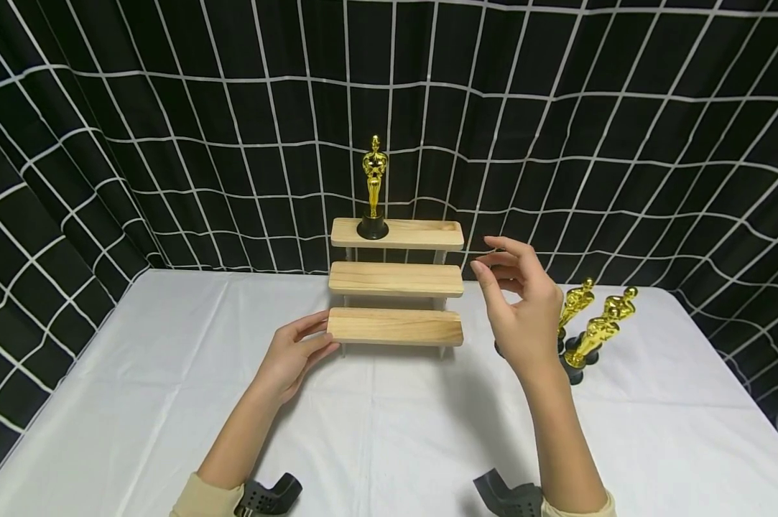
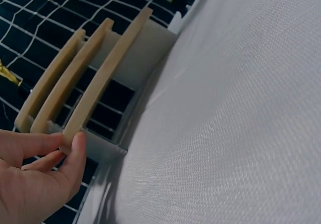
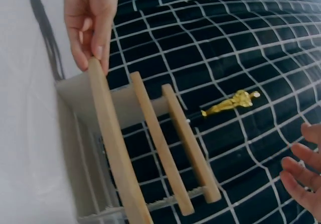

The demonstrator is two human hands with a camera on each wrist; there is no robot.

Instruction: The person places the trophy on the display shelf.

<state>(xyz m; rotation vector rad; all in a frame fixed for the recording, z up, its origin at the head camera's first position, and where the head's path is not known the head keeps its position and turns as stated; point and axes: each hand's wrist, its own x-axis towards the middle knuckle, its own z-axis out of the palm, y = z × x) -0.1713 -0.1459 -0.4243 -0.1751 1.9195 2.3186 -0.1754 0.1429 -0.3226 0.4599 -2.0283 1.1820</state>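
Note:
A three-tier display stand with pale wooden boards and clear side supports is on the white cloth. My left hand pinches the left end of its lowest board, with thumb and fingers on either face in the left wrist view. One gold statuette on a black base stands upright on the top board, left of its middle. My right hand is raised just right of the stand, fingers loosely bent with nothing between them. Several more gold statuettes on black bases stand behind and beside that hand, partly hidden by it.
White cloth covers the table, its back edge just behind the stand. A black curtain with white grid lines hangs behind and on both sides. Both wrists carry black camera mounts.

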